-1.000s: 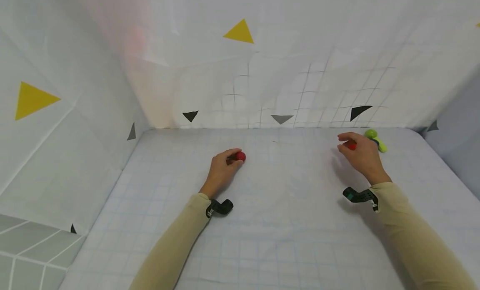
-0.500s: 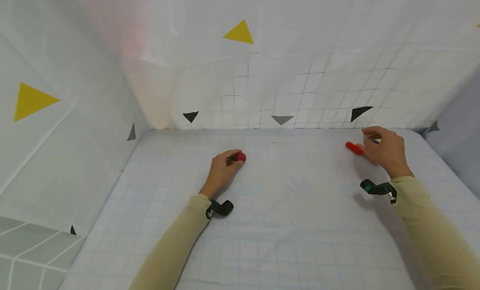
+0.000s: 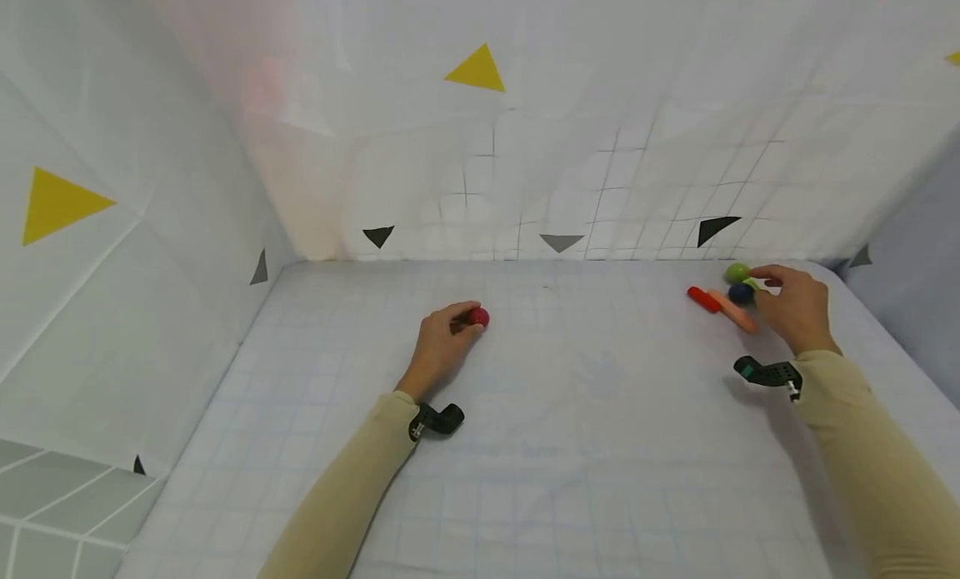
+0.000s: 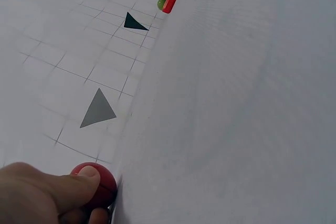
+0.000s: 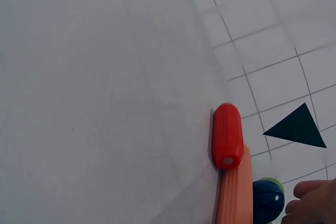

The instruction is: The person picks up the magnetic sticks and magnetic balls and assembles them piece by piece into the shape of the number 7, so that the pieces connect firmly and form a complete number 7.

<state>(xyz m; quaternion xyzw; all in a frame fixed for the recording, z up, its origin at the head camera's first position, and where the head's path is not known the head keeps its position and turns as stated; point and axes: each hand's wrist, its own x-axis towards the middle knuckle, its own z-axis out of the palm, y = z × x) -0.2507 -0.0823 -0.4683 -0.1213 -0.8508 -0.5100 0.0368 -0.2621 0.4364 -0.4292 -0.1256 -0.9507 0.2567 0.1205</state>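
Note:
Between thumb and fingers my left hand (image 3: 441,346) pinches a small red ball (image 3: 480,317) low over the table. In the left wrist view the thumb presses on the red ball (image 4: 106,189). My right hand (image 3: 798,306) is at the back right, thumb and index finger on either side of a yellow-green piece (image 3: 752,285); I cannot tell whether they grip it. A dark blue ball (image 3: 741,294) and a green ball (image 3: 737,272) lie by its fingertips. Just left of them lie a short red rod (image 3: 703,300) and a ridged peach rod (image 3: 733,311), end to side.
A white gridded sheet covers the table (image 3: 540,446). The back wall (image 3: 420,162) rises behind the things, with a black triangle (image 3: 717,229) marked above the right group. Side walls stand at left and right.
My right hand has moved right, away from the red rod, to the yellow-green piece. The red and peach rods now show uncovered. My left hand keeps its pinch on the red ball, nearly still.

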